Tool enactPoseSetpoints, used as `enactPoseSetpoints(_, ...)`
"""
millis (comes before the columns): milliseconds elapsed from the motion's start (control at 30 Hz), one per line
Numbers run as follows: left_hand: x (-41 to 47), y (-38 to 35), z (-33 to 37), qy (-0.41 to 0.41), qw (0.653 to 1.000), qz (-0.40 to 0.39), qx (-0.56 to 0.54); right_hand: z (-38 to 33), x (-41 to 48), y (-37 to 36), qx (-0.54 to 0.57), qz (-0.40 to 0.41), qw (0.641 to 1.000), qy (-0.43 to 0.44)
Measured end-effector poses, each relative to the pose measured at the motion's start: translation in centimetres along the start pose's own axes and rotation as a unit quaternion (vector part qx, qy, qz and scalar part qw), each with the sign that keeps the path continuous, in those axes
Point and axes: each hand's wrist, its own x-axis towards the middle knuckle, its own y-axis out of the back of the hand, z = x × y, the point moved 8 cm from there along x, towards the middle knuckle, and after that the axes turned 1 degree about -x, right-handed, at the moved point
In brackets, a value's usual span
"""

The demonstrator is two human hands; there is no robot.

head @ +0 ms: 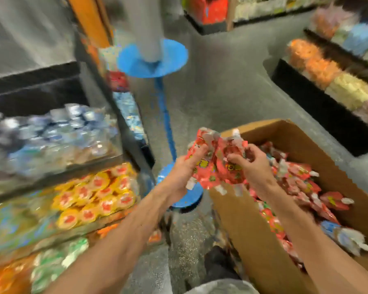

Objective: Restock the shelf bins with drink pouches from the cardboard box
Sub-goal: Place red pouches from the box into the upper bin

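Note:
A bunch of red drink pouches (215,166) with white caps is held up between both hands, just above the left rim of the cardboard box (249,234). My left hand (184,172) grips the bunch from the left, thumb on its front. My right hand (253,166) grips it from the right, fingers curled over the top. More red pouches (306,187) fill the box, with a blue pouch (344,234) near its right end. Shelf bins (89,198) on the left hold yellow, blue and green packs. The picture is blurred.
A blue stand with two round plates and a pole (168,132) rises from the grey floor between shelf and box. Black shelves (319,102) with orange and yellow goods run along the right. A dark shoe (219,266) shows below the box's left wall.

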Motion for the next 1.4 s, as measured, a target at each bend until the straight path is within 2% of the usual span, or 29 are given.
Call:
enactPoseSetpoints(100,-8.1,6.8,4.0,-0.073,0.996,0.024,-0.045,-5.0,-3.1,-10.2,0.028,-0.089,0.995,0.033)
enactPoseSetpoints(267,-23.1,17.3,9.4,-0.185,0.974,0.124,-0.047,-14.2,-11.3,-26.1,0.066,-0.216,0.970,0.090)
enactPoseSetpoints(367,-30.7,22.2,11.9,-0.228,0.957,0.175,-0.040,-19.0,-16.1,-34.0,0.062,-0.284,0.948,0.129)
enactPoseSetpoints(467,-37.0,27.5,14.2,-0.258,0.929,0.260,-0.049,-23.3,-20.9,-40.2,0.088,-0.332,0.929,0.137)
enactPoseSetpoints(567,-40.7,30.5,16.0,-0.279,0.911,0.298,-0.053,-25.6,-23.2,-44.4,0.131,-0.377,0.910,0.109)
enactPoseSetpoints(633,-42.8,32.5,17.7,-0.297,0.900,0.317,-0.043,-27.1,-24.3,-47.6,0.111,-0.425,0.891,0.111)
enactPoseSetpoints(800,-45.6,37.7,22.0,-0.320,0.867,0.379,0.043,-31.5,-25.0,-54.1,0.081,-0.468,0.862,0.175)
enactPoseSetpoints(900,-45.3,41.8,23.6,-0.286,0.849,0.434,0.095,-33.7,-25.3,-57.9,0.066,-0.516,0.831,0.195)
enactPoseSetpoints(967,-44.5,44.2,24.6,-0.276,0.851,0.435,0.106,-34.9,-25.2,-60.1,0.062,-0.549,0.811,0.194)
enactPoseSetpoints(1067,-43.1,46.2,26.6,-0.271,0.884,0.376,0.058,-36.0,-23.8,-62.9,0.062,-0.568,0.799,0.186)
enactPoseSetpoints(1200,-42.4,49.9,30.1,-0.271,0.909,0.308,-0.068,-38.0,-20.6,-66.2,0.085,-0.531,0.829,0.152)
enactPoseSetpoints(1300,-42.3,54.0,32.0,-0.267,0.896,0.344,-0.086,-40.0,-19.8,-68.2,0.106,-0.524,0.831,0.153)
enactPoseSetpoints(1400,-41.4,56.9,33.7,-0.248,0.909,0.327,-0.076,-41.0,-18.4,-69.9,0.131,-0.502,0.845,0.127)
